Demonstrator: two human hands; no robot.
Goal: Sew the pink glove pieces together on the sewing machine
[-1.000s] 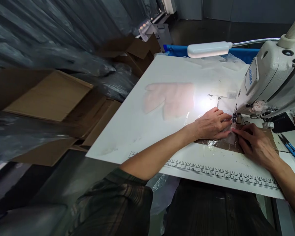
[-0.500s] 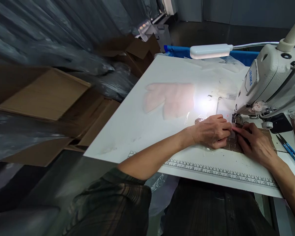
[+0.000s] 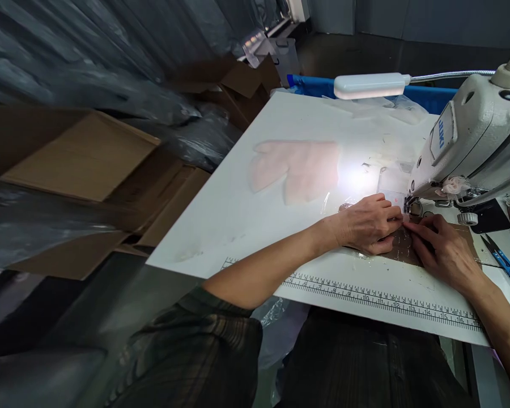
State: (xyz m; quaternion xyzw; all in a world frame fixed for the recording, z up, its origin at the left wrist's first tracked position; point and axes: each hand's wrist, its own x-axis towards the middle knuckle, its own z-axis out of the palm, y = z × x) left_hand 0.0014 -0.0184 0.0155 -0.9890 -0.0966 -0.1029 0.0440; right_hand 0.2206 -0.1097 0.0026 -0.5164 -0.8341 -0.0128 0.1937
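My left hand (image 3: 370,224) is closed with bent fingers, just left of the needle area of a white sewing machine (image 3: 454,133). From the right, my right hand (image 3: 444,249) reaches in, thumb and index finger pinched at the same spot. Between the fingertips shows a bit of a small pale piece of fabric (image 3: 404,219), close to the presser foot (image 3: 409,204); most of it is hidden by the fingers. Under both hands lies a brown plate (image 3: 403,249) with clear tape. Pale pink sheer fabric (image 3: 300,167) lies flat on the table, left of the machine.
A printed ruler (image 3: 365,297) runs along the front edge of the white table (image 3: 221,226). Blue thread snips (image 3: 504,260) and a dark flat object (image 3: 489,216) lie at right. A white lamp (image 3: 372,86) hangs above the back. Cardboard boxes (image 3: 85,156) stand at left.
Both hands keep almost the same pose at the needle. The whole view has shifted slightly, with the machine appearing a little further right.
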